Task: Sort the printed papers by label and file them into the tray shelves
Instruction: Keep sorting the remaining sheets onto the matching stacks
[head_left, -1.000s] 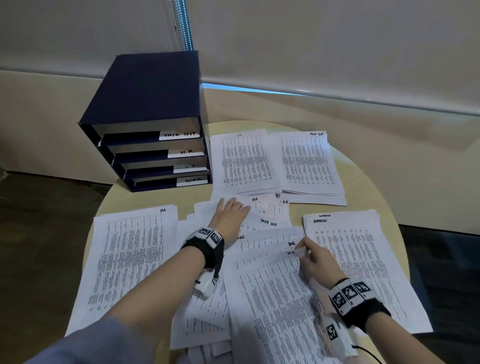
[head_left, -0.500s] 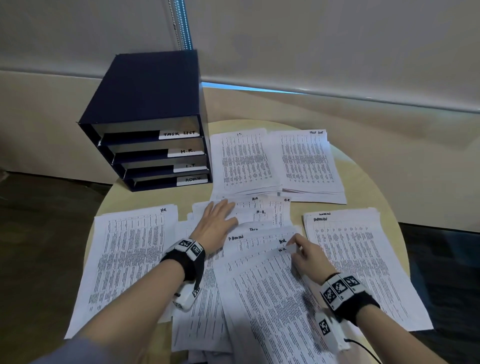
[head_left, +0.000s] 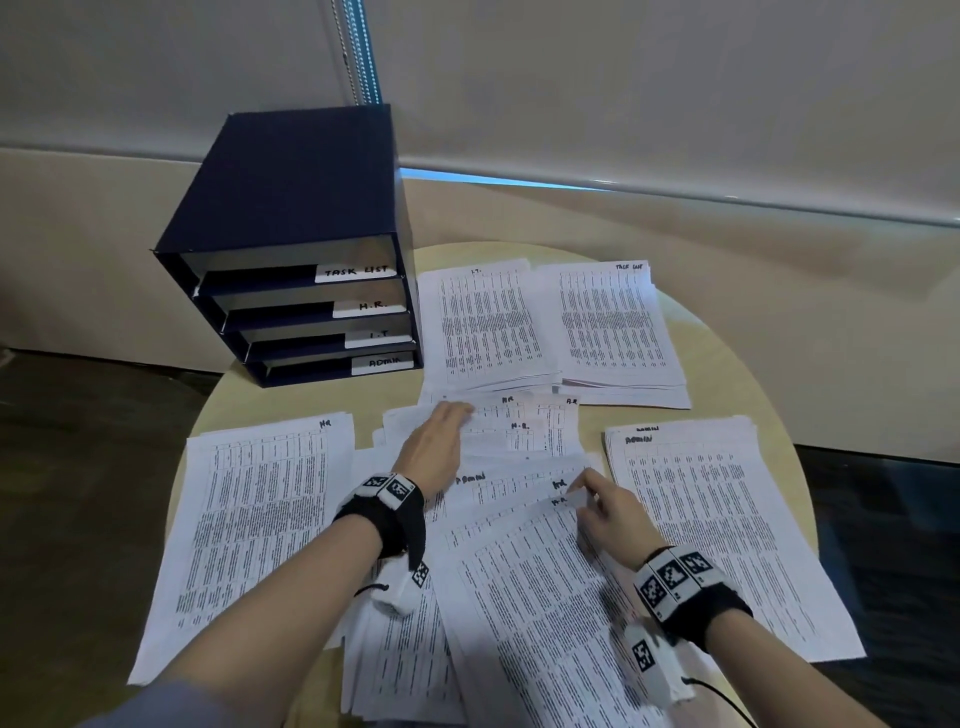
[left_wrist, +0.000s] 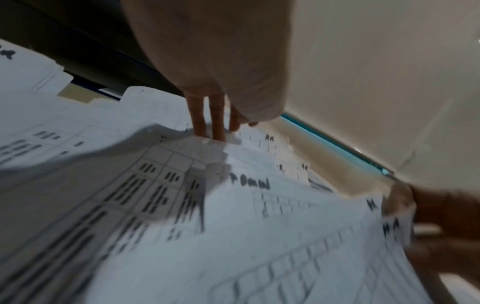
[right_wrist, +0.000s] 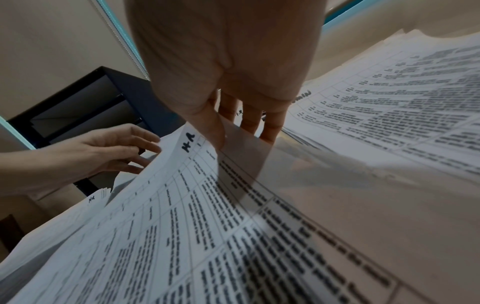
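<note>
Dark blue tray shelves (head_left: 291, 208) stand at the back left, labelled TASK LIST, H.R., I.T. and ADMIN from top to bottom. Sorted piles lie around: H.R. pile (head_left: 260, 519), I.T. pile (head_left: 488, 327), task list pile (head_left: 613, 327), Admin pile (head_left: 727, 519). A loose heap (head_left: 519, 447) fills the middle. My left hand (head_left: 447, 421) presses flat on that heap, fingers (left_wrist: 215, 123) straight. My right hand (head_left: 584, 493) pinches the top right corner of an H.R. sheet (right_wrist: 182, 205) between thumb and fingers, the corner lifted.
The round wooden table (head_left: 727, 364) ends close behind the piles and to the right. A wall and a window blind with its bead chain (head_left: 358, 52) stand behind. An Admin sheet (head_left: 498, 483) lies exposed in the heap between my hands.
My left hand slid a little left and back over the heap, shifting sheets and uncovering an Admin sheet. My right hand moved slightly left, still holding the sheet corner.
</note>
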